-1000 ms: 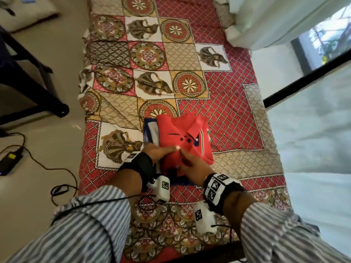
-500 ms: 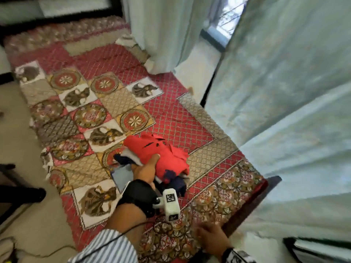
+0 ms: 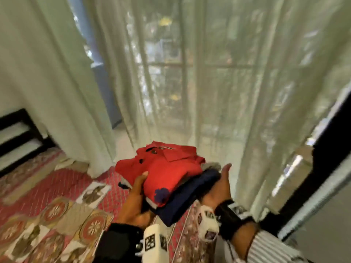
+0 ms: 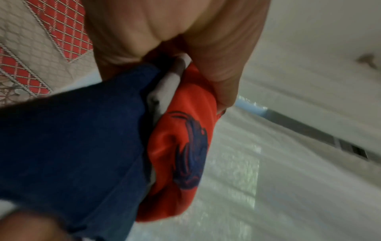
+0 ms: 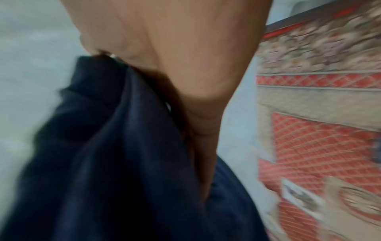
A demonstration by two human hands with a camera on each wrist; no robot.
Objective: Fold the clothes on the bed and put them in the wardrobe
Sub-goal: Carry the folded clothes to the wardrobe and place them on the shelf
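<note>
The left hand [image 4: 177,37] grips folded clothes — a red printed cotton shirt [image 4: 181,146], thin grey layer [image 4: 167,84], navy fabric [image 4: 72,138] — thumb on the red.

Daylight filters through the sheer pale curtains [image 3: 199,76] in the head view, backlighting the room and leaving the bedspread [image 3: 47,211] and the black frame at the right edge in softer, dimmer light, while motion blur smears the whole picture and the wide lens bows the lines near the borders. Both wrist views are evenly lit without glare but badly blurred, the left hand [image 4: 175,29] and right hand [image 5: 175,48] filling the near field out of focus, with a deep shadow beneath the navy garment [image 5: 123,163]
</note>
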